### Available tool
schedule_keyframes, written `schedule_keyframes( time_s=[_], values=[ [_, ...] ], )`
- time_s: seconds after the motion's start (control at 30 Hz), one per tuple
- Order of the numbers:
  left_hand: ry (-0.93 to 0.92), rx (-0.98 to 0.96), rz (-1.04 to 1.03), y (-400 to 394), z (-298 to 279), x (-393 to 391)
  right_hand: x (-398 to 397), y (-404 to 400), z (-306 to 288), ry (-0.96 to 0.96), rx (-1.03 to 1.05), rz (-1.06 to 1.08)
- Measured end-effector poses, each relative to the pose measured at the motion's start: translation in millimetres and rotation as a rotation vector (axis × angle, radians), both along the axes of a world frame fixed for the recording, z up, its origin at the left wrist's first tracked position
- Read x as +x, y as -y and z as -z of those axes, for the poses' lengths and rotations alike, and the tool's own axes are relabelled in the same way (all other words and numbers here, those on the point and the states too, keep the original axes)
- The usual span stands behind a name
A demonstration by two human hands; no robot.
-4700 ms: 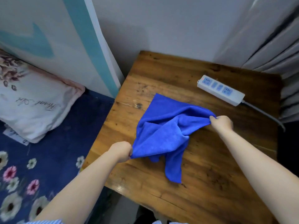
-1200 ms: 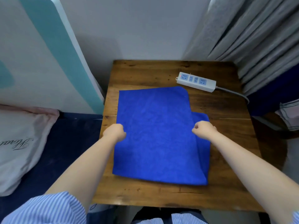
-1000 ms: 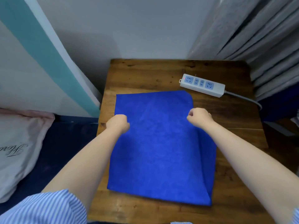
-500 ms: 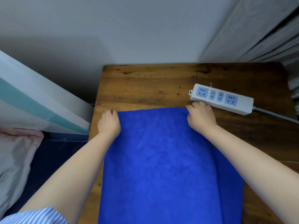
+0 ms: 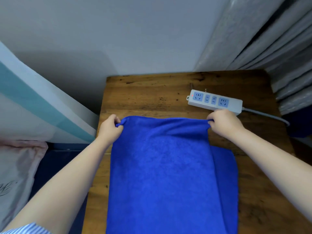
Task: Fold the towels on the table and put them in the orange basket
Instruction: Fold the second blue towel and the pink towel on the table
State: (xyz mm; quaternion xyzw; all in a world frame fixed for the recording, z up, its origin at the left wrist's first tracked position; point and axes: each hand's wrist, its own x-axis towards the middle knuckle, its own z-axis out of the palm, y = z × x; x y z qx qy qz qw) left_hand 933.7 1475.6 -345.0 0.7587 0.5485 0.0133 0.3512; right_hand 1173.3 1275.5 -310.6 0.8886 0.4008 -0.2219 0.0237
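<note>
Here your left hand (image 5: 109,128) pinches the far left corner of the blue towel (image 5: 165,174) and your right hand (image 5: 223,123) pinches the far right corner, each grip closed on cloth, with the far edge lifted slightly between them. The rest of the towel lies folded on the wooden tabletop (image 5: 148,97), a lower layer showing along its right side. A white power strip (image 5: 214,102) lies just beyond your right hand

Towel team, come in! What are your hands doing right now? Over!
Left hand, right hand pinch blue towel far corners. Power strip beside right hand. No basket in view.
</note>
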Motion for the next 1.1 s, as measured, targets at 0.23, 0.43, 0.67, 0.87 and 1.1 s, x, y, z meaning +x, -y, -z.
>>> schedule_keyframes(
  time_s=[0.23,0.43,0.67,0.87,1.1],
  values=[
    [0.144,-0.12,0.064,30,-50,-28,-33,55,-47,-0.282,-0.068,-0.005],
    [0.074,-0.523,0.207,48,-78,-48,-55,116,-67,-0.717,-0.196,0.032],
    [-0.202,-0.645,0.393,75,-79,-50,-63,171,-65,-1.132,-0.626,0.152],
    [-0.249,-0.013,0.352,88,-45,-18,-52,171,-28,-0.35,-0.167,0.279],
    [-0.252,0.208,0.266,81,-14,18,-31,146,16,-0.041,0.078,0.367]
  ],
)
